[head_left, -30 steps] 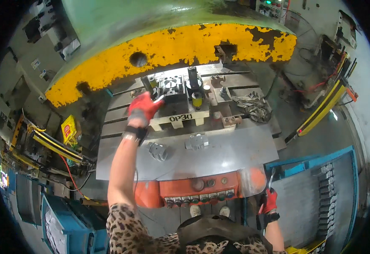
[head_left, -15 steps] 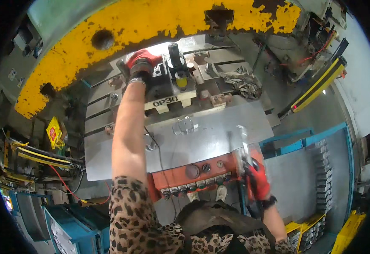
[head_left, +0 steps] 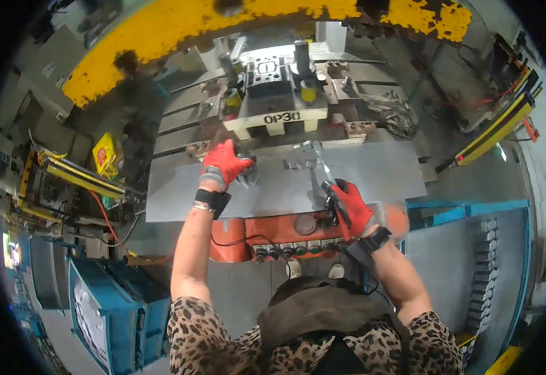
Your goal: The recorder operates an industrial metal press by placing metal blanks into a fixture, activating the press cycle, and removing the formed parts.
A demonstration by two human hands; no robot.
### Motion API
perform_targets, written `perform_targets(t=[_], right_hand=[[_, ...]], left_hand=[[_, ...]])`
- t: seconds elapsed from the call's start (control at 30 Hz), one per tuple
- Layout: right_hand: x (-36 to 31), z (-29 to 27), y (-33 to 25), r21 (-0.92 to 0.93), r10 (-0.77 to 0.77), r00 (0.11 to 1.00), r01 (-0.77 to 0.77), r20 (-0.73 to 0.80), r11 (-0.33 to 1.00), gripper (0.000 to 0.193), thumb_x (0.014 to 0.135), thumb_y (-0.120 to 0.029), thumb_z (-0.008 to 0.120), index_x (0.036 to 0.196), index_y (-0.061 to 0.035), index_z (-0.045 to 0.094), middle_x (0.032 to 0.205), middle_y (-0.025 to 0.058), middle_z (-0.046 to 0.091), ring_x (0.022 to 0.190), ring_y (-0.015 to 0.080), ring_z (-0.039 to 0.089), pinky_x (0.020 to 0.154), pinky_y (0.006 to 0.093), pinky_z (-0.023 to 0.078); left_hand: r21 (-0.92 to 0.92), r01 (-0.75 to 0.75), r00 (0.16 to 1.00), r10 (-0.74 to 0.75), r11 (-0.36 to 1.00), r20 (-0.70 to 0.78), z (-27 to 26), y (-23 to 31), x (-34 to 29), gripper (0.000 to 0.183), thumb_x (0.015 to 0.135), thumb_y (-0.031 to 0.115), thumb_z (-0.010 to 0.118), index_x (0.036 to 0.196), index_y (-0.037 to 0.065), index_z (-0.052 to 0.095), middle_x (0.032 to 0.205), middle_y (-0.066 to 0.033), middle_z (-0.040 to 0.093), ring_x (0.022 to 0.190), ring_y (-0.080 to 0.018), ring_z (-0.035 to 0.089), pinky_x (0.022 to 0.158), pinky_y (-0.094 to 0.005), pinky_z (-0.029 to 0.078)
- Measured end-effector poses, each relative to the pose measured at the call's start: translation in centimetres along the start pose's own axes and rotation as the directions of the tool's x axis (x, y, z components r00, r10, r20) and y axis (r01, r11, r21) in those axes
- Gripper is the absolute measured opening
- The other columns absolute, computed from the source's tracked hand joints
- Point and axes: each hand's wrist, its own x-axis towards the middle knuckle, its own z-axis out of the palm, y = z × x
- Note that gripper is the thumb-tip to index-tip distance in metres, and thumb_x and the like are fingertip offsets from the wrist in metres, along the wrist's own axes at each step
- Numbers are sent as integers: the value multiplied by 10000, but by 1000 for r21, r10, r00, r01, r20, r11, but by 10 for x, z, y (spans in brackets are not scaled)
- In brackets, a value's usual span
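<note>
My left hand (head_left: pixel 225 165), in a red glove with dark fingertips, is over the left half of a flat grey metal plate. Its fingers curl onto a small shiny metal part (head_left: pixel 248 177), which they partly cover. My right hand (head_left: pixel 350 209), gloved alike, grips a slim tool with a dark handle and a bright metal shaft (head_left: pixel 326 170). The shaft's far end meets a second bracket-like metal part (head_left: pixel 303 156) lying on the plate; whether it grips that part I cannot tell. Beyond both hands stands a die block (head_left: pixel 269 70) with guide posts.
A worn yellow press beam (head_left: pixel 210 25) spans the far side. Below the plate's near edge is an orange control box (head_left: pixel 230 240) with a row of knobs. Yellow-and-black bars (head_left: pixel 495 134) flank the press. Blue-framed carts (head_left: pixel 120 312) stand at both sides; crumpled plastic (head_left: pixel 393 117) lies far right.
My left hand has come back from the die to the part on the plate. My right hand has brought the tool forward over the plate to the other part. The view has shifted.
</note>
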Motion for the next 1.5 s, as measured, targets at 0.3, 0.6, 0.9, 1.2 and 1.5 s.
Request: perform_targets(t=[0.3, 0.6, 0.9, 1.2, 1.5], right_hand=[[-38, -13, -11, -39, -32, 999, 32, -9, 999, 260, 1115, -255, 716, 1213, -17, 755, 918, -27, 691, 790, 76, 617, 699, 288, 518], [41, 89, -123, 113, -295, 949, 283, 108, 952, 271, 1094, -402, 731, 1079, -132, 712, 828, -25, 649, 662, 110, 610, 574, 319, 480], [259, 123, -127, 0, -385, 902, 393, -196, 920, 733, 1001, -545, 777, 1455, -32, 517, 1211, 211, 633, 579, 331, 641, 364, 486, 433], [284, 164, -125, -238, -371, 923, 338, -106, 910, 708, 1010, -509, 778, 1318, 123, 689, 1188, 273, 751, 1004, 417, 770, 873, 500, 598], [182, 158, -170, -880, -391, 918, 242, 71, 408, 656, 1024, -534, 711, 1273, 73, 722, 1300, 330, 744, 1268, 495, 696, 1083, 537, 554]], left_hand=[[54, 18, 982, -28, 998, 188, 36, 0, -8, 1001, 785, 697, 855, 1524, 73, 595, 1530, -254, 622, 1367, -441, 658, 1143, -540, 541], [-71, -55, 993, 47, 996, -108, 34, -50, -59, 1169, 831, 694, 838, 1686, 15, 419, 1575, -300, 568, 1420, -470, 608, 1173, -528, 513], [-547, 102, 945, -253, 831, -208, 0, -113, -172, 866, 961, 378, 869, 1633, -25, 501, 1564, -255, 615, 1259, -380, 694, 1086, -472, 553], [-839, 226, 818, -563, 495, -113, 88, -216, -263, 703, 1010, 163, 841, 1619, -3, 533, 1357, -99, 694, 906, -99, 643, 694, -255, 506], [-829, 218, 814, -565, 516, -138, 82, -222, -253, 712, 1063, 232, 781, 1654, -28, 482, 1541, -197, 654, 1311, -301, 669, 1087, -432, 551]])
